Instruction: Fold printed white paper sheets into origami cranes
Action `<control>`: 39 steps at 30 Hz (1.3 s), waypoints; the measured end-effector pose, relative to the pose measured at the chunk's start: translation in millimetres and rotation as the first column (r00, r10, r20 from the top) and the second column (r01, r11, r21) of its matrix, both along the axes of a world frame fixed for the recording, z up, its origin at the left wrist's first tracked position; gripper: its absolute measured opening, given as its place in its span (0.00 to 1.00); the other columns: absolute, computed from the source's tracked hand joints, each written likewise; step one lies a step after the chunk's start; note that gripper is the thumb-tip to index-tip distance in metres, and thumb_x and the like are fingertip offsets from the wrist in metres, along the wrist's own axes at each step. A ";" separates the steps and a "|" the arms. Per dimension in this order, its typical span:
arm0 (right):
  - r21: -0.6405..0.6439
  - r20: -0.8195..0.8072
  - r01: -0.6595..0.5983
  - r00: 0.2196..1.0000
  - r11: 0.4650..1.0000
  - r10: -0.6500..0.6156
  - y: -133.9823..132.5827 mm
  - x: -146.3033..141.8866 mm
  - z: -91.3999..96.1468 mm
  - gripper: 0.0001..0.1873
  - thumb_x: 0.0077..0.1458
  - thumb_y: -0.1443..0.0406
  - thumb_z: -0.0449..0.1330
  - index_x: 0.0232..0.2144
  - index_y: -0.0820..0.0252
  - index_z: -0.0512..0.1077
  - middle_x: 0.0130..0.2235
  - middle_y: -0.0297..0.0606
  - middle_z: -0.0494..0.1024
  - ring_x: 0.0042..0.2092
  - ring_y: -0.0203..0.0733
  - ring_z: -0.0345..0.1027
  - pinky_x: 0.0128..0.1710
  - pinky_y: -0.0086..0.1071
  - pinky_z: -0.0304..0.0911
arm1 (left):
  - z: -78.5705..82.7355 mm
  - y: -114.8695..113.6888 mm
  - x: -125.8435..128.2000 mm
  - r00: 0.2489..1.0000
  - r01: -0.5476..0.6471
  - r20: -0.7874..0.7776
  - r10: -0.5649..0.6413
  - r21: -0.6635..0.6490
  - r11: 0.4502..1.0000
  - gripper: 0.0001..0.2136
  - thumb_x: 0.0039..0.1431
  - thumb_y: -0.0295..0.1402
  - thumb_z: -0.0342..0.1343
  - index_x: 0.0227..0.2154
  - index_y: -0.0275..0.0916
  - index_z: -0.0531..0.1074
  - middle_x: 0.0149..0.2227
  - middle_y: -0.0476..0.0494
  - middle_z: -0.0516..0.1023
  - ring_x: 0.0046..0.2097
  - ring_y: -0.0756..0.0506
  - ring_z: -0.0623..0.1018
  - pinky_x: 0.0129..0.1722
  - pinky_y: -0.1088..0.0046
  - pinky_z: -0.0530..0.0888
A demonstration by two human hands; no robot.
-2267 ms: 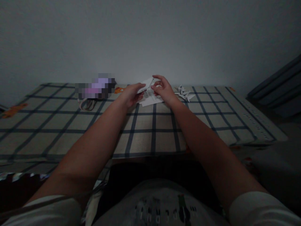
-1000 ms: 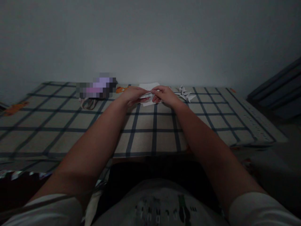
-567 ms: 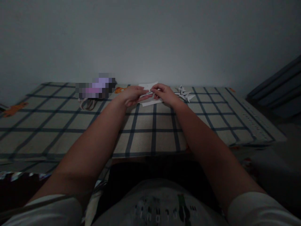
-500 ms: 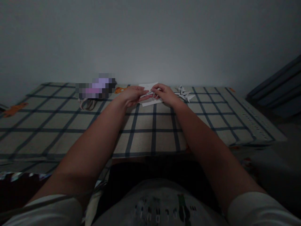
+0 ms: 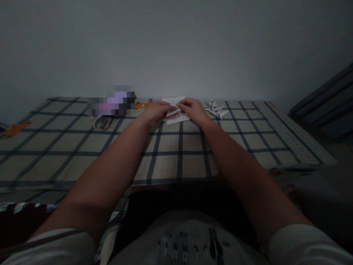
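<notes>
Both of my arms reach forward over a checked cloth toward the wall. My left hand and my right hand meet over a small folded piece of white paper, and the fingers of both pinch it. Under the hands lies a loose white sheet, partly hidden by them. The light is dim and the folds are hard to make out.
Several small folded white paper shapes lie just right of my right hand. A blurred purple object and a looped cord lie to the left near the wall. An orange print marks the cloth. Dark slats stand at the right.
The paper, first held raised between my hands, has come down close to the cloth. Both hands have drawn together over it and stayed nearly still in the last half second.
</notes>
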State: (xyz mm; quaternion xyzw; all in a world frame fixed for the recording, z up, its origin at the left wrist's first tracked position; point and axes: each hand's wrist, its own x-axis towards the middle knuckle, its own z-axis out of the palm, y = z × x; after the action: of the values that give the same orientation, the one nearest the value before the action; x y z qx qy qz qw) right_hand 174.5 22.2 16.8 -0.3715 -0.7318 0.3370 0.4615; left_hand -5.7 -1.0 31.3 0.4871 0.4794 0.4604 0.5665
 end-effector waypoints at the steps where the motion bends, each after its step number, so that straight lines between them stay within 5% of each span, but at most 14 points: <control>1: -0.013 -0.028 0.000 1.000 1.000 0.000 -0.7 -0.6 0.0 0.07 0.56 0.62 0.64 0.34 0.60 0.73 0.32 0.32 0.76 0.33 0.33 0.67 0.37 0.28 0.64 | -0.7 -0.1 -0.4 1.000 0.021 0.003 -0.021 0.013 1.000 0.06 0.55 0.21 0.60 0.24 0.34 0.78 0.28 0.45 0.79 0.30 0.52 0.77 0.37 0.77 0.77; 6: -0.129 -0.162 0.033 0.985 0.991 -0.054 -1.2 -5.0 0.3 0.16 0.56 0.59 0.65 0.44 0.53 0.65 0.26 0.24 0.71 0.29 0.32 0.68 0.31 0.24 0.63 | 1.0 -1.0 1.6 0.995 0.051 0.081 -0.053 0.026 0.998 0.07 0.57 0.19 0.58 0.27 0.32 0.78 0.30 0.44 0.80 0.32 0.52 0.79 0.41 0.77 0.78; 10: -0.195 -0.214 0.072 0.970 0.978 -0.114 3.5 -6.2 -1.0 0.19 0.59 0.53 0.63 0.49 0.52 0.65 0.33 0.30 0.77 0.31 0.31 0.70 0.32 0.24 0.65 | 4.0 -0.1 5.0 0.993 0.002 0.116 -0.007 0.038 0.999 0.10 0.60 0.20 0.56 0.25 0.33 0.77 0.29 0.46 0.78 0.33 0.53 0.79 0.43 0.76 0.78; 16: -0.252 -0.185 -0.051 0.983 0.967 0.003 7.3 -3.3 -4.1 0.13 0.57 0.56 0.66 0.36 0.60 0.75 0.35 0.36 0.79 0.33 0.32 0.71 0.33 0.25 0.67 | -6.9 6.4 2.8 0.998 0.014 0.060 -0.020 0.089 0.996 0.08 0.59 0.25 0.58 0.24 0.35 0.77 0.26 0.48 0.77 0.30 0.52 0.77 0.39 0.76 0.77; 23: -0.239 -0.142 0.003 0.989 0.971 -0.039 4.8 -1.3 -4.2 0.14 0.56 0.56 0.66 0.29 0.61 0.74 0.29 0.34 0.77 0.29 0.31 0.67 0.31 0.25 0.65 | -9.5 3.5 1.5 0.991 -0.012 -0.126 0.035 0.177 0.984 0.07 0.52 0.30 0.63 0.21 0.36 0.74 0.24 0.47 0.75 0.28 0.51 0.74 0.33 0.76 0.73; 31: -0.183 -0.010 0.017 1.000 0.983 -0.019 6.1 -0.3 -4.7 0.14 0.58 0.59 0.65 0.25 0.62 0.73 0.24 0.32 0.74 0.27 0.32 0.64 0.30 0.27 0.60 | -12.4 6.3 -1.4 0.966 -0.033 -0.247 0.075 0.173 0.984 0.06 0.47 0.31 0.66 0.22 0.37 0.75 0.23 0.47 0.72 0.26 0.51 0.72 0.26 0.75 0.68; 39: -0.236 -0.078 -0.007 0.997 0.972 -0.012 2.2 -0.6 -0.1 0.17 0.61 0.60 0.62 0.23 0.61 0.72 0.24 0.33 0.75 0.27 0.33 0.66 0.32 0.28 0.63 | -8.3 3.0 -4.3 0.973 -0.010 -0.226 0.055 0.195 0.981 0.07 0.47 0.30 0.67 0.20 0.39 0.74 0.21 0.48 0.72 0.25 0.50 0.71 0.26 0.76 0.67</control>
State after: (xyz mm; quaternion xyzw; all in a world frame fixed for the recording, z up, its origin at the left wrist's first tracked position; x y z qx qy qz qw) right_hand 173.9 24.4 16.7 -0.4111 -0.6673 0.4355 0.4428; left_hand -10.0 2.0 23.0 0.5817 0.5031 0.4541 0.4498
